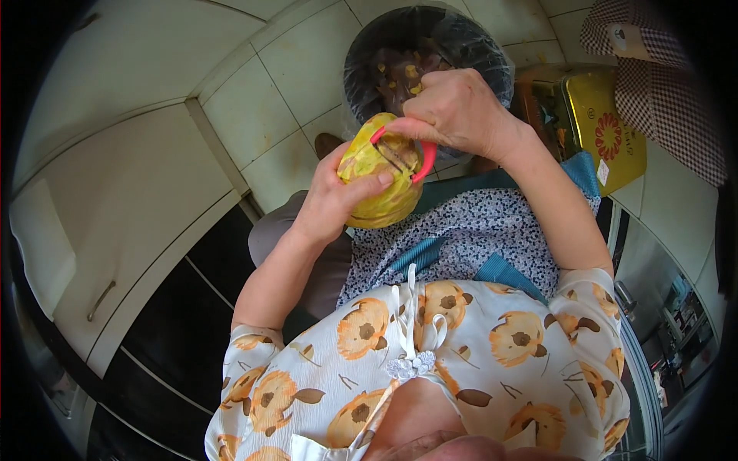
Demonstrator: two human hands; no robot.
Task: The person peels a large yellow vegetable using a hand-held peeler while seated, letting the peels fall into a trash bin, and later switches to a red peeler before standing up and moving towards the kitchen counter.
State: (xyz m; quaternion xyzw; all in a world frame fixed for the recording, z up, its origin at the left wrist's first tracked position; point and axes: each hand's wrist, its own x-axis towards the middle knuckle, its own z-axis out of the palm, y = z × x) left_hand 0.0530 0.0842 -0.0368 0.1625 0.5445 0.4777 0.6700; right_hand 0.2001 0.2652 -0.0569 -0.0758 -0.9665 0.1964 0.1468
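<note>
My left hand (331, 199) holds a partly peeled, yellow-green fruit or vegetable (377, 201), its thumb pressed on the near side. In my right hand (458, 118) is a red-handled Y-shaped peeler (426, 161), with its dark blade lying against the upper right of the yellow surface. Brownish patches of skin show beside the blade. Just beyond both hands stands a black bin (360, 63) lined with clear plastic, holding dark peels and yellow scraps (411, 71).
To the bin's right stands a gold tin box (611, 132), with checkered cloth (657, 92) beside it. White cabinets (150, 167) line the left side. A patterned apron (461, 225) covers my lap, and floor tiles (311, 57) surround the bin.
</note>
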